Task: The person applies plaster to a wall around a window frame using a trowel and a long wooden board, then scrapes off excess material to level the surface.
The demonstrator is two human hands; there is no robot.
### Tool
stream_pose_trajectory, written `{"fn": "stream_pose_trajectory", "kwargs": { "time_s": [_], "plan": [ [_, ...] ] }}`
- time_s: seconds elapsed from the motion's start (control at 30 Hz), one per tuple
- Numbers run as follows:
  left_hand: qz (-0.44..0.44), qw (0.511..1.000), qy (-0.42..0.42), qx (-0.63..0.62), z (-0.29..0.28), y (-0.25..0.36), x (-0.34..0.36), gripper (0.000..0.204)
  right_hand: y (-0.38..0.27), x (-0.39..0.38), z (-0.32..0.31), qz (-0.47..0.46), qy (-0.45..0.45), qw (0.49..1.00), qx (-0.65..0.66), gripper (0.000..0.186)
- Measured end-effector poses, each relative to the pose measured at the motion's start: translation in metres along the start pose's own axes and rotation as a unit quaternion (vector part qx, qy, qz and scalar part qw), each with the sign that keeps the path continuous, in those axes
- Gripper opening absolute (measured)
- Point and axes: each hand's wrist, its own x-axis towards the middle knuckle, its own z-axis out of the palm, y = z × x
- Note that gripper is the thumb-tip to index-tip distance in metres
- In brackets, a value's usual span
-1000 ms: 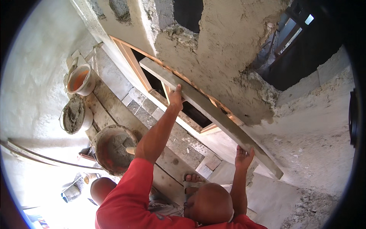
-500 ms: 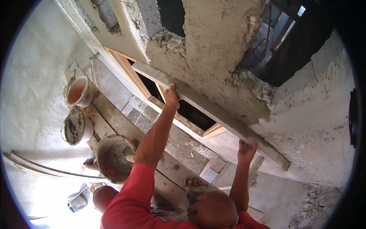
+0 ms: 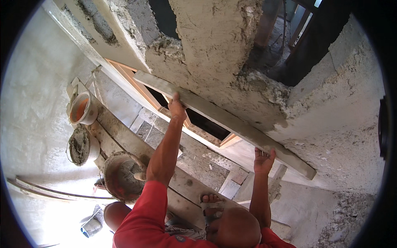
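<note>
A long, grey, mortar-smeared straightedge board (image 3: 223, 118) lies slanting against the rough plastered wall (image 3: 215, 53), just above a wooden window frame (image 3: 128, 80). Toward its upper left end, my left hand (image 3: 177, 108) grips the board, thumb over its lower edge. My right hand (image 3: 264, 160) is closed on the lower edge nearer the lower right end, fingers partly behind it. Both arms are stretched out. Damp mortar shows on the wall along the board's upper side.
I am on a plank scaffold (image 3: 186, 182), with my foot on its boards. Beside me stand a mortar basin (image 3: 124, 175) with a tool handle over it, a bucket of mortar (image 3: 84, 144) and an orange-lined bucket (image 3: 84, 108). Jagged openings (image 3: 285, 45) break the wall above.
The view has shifted a little, so the wall and buckets sit differently. Both hands keep their hold on the board, which stays against the wall with little visible movement.
</note>
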Motion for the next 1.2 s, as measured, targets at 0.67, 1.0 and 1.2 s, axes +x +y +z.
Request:
{"fn": "stream_pose_trajectory", "kwargs": {
  "time_s": [0.67,1.0,1.2],
  "plan": [
    [0.034,0.999,0.008,-0.009,0.03,0.052,-0.014,0.034,-0.031,-0.037,0.061,-0.027,-0.005,0.999,-0.035,0.048],
    [0.048,0.998,0.012,0.025,0.054,0.08,-0.037,0.035,-0.047,-0.051,0.085,-0.041,0.01,0.998,-0.042,0.043],
    [0.041,0.999,-0.007,0.002,0.075,0.097,-0.055,0.032,-0.071,-0.062,0.096,-0.069,-0.022,0.996,-0.059,0.047]
  ]
}}
